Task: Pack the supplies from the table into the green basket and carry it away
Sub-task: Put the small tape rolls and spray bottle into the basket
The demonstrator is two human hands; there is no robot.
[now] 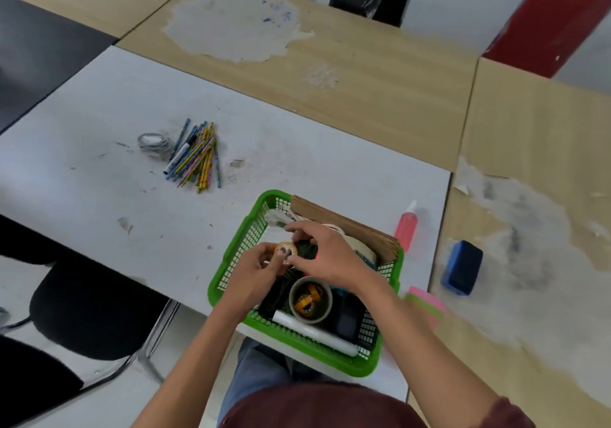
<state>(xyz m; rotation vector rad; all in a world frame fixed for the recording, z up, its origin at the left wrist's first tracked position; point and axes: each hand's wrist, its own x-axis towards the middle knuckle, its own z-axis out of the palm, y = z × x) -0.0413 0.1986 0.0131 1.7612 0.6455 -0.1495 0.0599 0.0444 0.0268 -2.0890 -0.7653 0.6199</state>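
Note:
The green basket [231, 255] sits at the near edge of the white table [99, 149]. Above its middle, my left hand [253, 273] and my right hand [325, 255] both pinch a small yellow tape roll [286, 249]. Inside the basket lie a grey cup [310, 300] with more yellow tape rolls, a white tube [314, 331], a black device [347, 318], brown cardboard sheets [347, 225] and a white cord. A pile of coloured pencils [196, 154] and a coiled grey cable [152, 142] lie on the table to the far left.
A red glue bottle [407, 225] stands right of the basket, with pink and green sticky notes [426, 303] near the table edge. A blue eraser block [462, 267] lies on the wooden table to the right. A black chair [96, 312] stands at my left.

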